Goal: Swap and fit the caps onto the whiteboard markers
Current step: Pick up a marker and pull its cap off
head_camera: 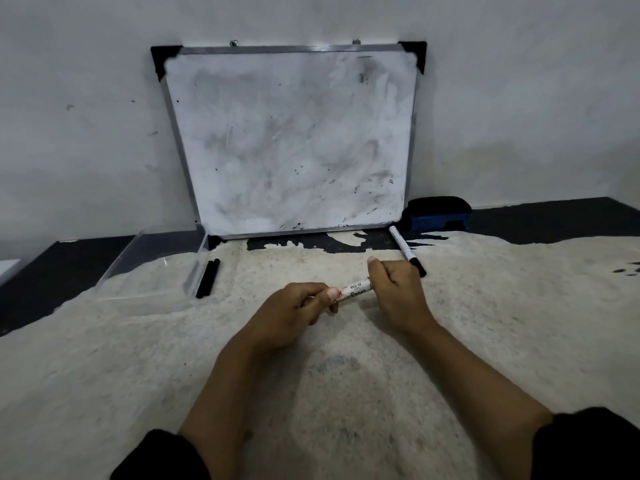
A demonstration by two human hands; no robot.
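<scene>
Worn tabletop (485,323): clear tray (152,268) seemingly empty; both hands' fingers (377,271) grip one marker (353,289).

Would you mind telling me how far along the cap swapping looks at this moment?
Done: nothing clearly finished. In hand: the left hand and right hand both grip a white marker, its ends hidden. Left: a second marker lies by the whiteboard, and two black pieces, perhaps caps, wait beside the clear tray.
</scene>
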